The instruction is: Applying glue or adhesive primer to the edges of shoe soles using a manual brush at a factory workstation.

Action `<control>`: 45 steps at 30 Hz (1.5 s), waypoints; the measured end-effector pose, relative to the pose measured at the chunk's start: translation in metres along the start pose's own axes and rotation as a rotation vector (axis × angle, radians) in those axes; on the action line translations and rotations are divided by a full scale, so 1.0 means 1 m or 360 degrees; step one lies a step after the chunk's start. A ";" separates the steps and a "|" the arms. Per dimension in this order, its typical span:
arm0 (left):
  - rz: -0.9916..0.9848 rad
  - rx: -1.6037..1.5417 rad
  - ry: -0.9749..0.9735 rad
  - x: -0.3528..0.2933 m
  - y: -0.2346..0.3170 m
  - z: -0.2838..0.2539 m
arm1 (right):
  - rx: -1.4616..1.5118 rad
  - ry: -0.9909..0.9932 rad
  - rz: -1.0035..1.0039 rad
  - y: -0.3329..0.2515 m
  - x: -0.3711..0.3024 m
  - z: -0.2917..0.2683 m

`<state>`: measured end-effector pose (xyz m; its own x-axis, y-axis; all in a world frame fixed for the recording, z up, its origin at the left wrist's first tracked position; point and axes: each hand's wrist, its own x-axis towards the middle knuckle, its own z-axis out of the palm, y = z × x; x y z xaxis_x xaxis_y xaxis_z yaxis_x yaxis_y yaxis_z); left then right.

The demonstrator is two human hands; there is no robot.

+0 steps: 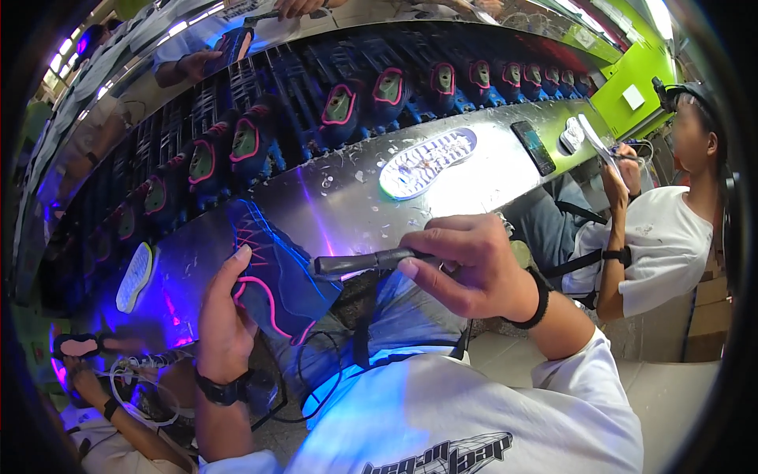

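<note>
My left hand [223, 320] grips a dark blue shoe upper [296, 272] with pink edging and red and blue lacing-like lines. Its thumb lies along the near side, and the other fingers are mostly hidden behind the upper. In my right hand [482, 272] a dark, stick-shaped tool [359, 262] is pinched between thumb and fingers. The tool's blunt end points left and overlaps the upper's right edge; whether it touches I cannot tell. A white shoe sole [426, 164] lies on the metal bench [347, 186] beyond my hands.
Racks of dark shoe uppers with pink rims [339, 103] run along the far side. A phone [534, 148] and a smaller sole [572, 136] lie to the right. Another sole [134, 278] sits left. Co-workers [663, 229] handle shoe parts at right, lower left and across.
</note>
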<state>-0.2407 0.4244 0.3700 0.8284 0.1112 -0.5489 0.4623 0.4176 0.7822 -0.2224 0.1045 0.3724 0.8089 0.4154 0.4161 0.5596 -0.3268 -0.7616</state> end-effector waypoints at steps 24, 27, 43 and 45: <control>-0.0788 -0.0684 -0.0327 -0.020 -0.037 -0.027 | -0.0013 0.0073 -0.0474 0.035 0.042 -0.012; -0.0855 -0.0786 -0.0330 -0.021 -0.041 -0.021 | 0.0093 0.0108 -0.0437 0.042 0.038 -0.005; -0.0910 -0.1068 -0.0398 -0.029 -0.046 -0.015 | 0.0277 0.0087 -0.0212 0.067 0.006 0.026; -0.0874 -0.1084 -0.0443 -0.027 -0.052 -0.017 | 0.0333 0.0135 -0.0121 0.067 0.003 0.032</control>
<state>-0.2929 0.4153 0.3391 0.6348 -0.4442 -0.6323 0.6004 0.7986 0.0417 -0.1883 0.1109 0.3061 0.7832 0.3562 0.5096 0.5768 -0.1105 -0.8094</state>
